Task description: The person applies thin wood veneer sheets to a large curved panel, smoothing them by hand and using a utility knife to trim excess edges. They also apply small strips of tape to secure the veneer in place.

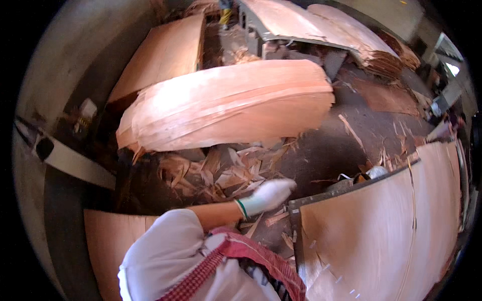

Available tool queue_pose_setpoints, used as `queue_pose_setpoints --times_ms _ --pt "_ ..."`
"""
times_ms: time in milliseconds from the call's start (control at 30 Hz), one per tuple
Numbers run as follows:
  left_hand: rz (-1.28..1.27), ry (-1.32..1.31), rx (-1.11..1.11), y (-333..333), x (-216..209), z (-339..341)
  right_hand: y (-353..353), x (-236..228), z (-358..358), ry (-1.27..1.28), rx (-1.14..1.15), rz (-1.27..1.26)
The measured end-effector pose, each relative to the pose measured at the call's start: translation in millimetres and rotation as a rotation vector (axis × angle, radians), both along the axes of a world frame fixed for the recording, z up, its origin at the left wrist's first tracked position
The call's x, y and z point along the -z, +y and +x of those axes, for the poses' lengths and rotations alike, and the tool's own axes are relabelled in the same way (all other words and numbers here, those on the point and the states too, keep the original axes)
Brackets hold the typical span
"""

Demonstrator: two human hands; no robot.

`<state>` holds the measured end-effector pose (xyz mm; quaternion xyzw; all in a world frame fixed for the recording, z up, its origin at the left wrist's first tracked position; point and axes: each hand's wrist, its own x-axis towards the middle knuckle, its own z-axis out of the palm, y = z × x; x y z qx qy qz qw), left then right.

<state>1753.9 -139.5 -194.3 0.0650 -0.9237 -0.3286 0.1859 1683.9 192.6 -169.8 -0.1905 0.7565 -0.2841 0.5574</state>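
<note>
My left hand (pixel 270 194), in a white knit glove with a green cuff, reaches across in front of my body. Motion blurs its fingers, so their pose is unclear, and I make out nothing held. Beneath and beyond it, broken veneer scraps (pixel 228 173) litter the dark floor. The hand is nearest to the left corner of a table (pixel 296 213) topped with a wide, pale wood veneer sheet (pixel 361 226). My right hand does not show. Farther ahead, a stack of thin veneer sheets (pixel 231 103) with ragged edges lies crosswise.
Another veneer stack (pixel 160 55) stands at the far left. Long veneer sheets (pixel 301 22) cover a far table. A veneer panel (pixel 110 246) lies at lower left, below a pale beam (pixel 80 163). At the top, a person's yellow boots (pixel 225 17) show.
</note>
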Motion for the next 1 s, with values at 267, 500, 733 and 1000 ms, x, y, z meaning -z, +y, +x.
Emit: queue_pose_setpoints --times_ms 267,500,733,1000 --pt "0.282 0.174 -0.508 -332 75 68 -172 10 -16 -0.097 -0.110 0.041" --pt "1.889 0.798 -0.828 -512 139 17 -242 58 -80 -0.384 0.012 0.109" --pt "1.746 0.768 -0.913 -591 187 -34 -418 -8 -227 0.126 -0.316 -0.324" --pt "1.411 0.676 -1.007 -589 134 -43 -657 63 -368 -0.116 0.544 -0.374"
